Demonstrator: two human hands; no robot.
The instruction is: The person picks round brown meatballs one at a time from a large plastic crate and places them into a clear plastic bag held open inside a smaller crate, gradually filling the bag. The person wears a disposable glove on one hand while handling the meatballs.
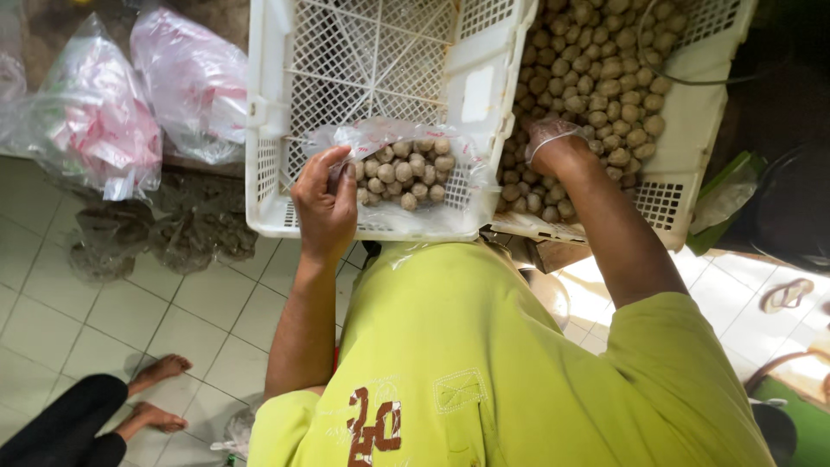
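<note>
Pinched between thumb and fingers of my left hand [325, 201] is the mouth of a clear plastic bag [391, 138]; that grip is closed on the film and holds the opening up and toward me. Bag contents: a modest heap of pale brown round balls [403, 171], filling the lower part only. The bag rests inside the near white lattice crate [278, 112], against its front wall; the rest of that crate's floor shows no other load.

Step in hand, as I judge it: filling the bag by hand from the bulk supply, with the bag partly filled.

To my right, my right hand [553, 138], covered in a thin clear glove, is down among the loose balls in the second white crate [692, 95], which stands touching the first. Fingers are buried in the stock, so I cannot tell whether that hand is closed on any or merely resting.

Next move, in my judgement, calls for a loose handful carried over the shared crate walls into the bag mouth, with my left hand keeping the film spread wide so nothing rolls off the rim.

Farther left, on the tiled floor [104, 329], lie two knotted clear bags with pink contents [95, 121]. Another person's bare feet [156, 393] show at the lower left, well apart from the work
</note>
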